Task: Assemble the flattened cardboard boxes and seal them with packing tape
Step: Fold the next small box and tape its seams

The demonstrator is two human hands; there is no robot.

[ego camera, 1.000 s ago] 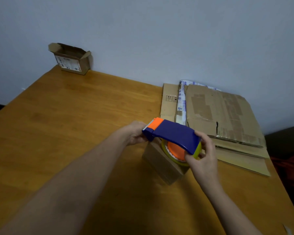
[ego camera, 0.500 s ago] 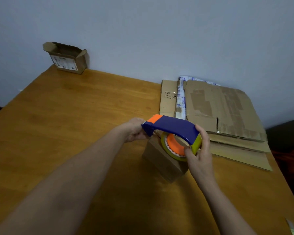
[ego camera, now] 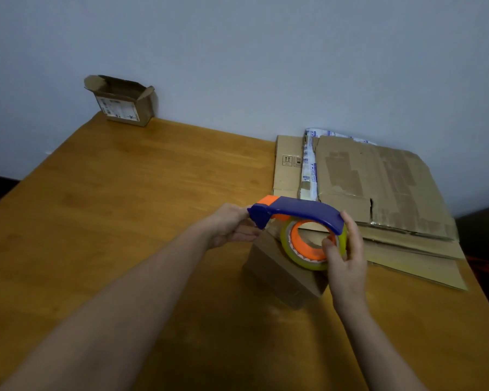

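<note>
A small assembled cardboard box [ego camera: 283, 273] stands on the wooden table [ego camera: 124, 207] in front of me. Just above it I hold a blue and orange tape dispenser [ego camera: 297, 211] carrying a roll of clear packing tape [ego camera: 302, 255]. My right hand [ego camera: 346, 258] grips the roll end, thumb inside the orange core. My left hand [ego camera: 232, 225] pinches at the dispenser's front end beside the orange tip; what lies between its fingers is hidden by the dispenser. The box top is mostly covered by the dispenser.
A stack of flattened cardboard boxes [ego camera: 378, 187] lies at the right, against the wall. An open small box [ego camera: 122, 101] stands at the table's far left corner. A dark object shows past the table's right edge.
The dispenser has tilted and lifted a little, so the roll's orange core now faces me. My right thumb has moved into the core. The box has stayed in place.
</note>
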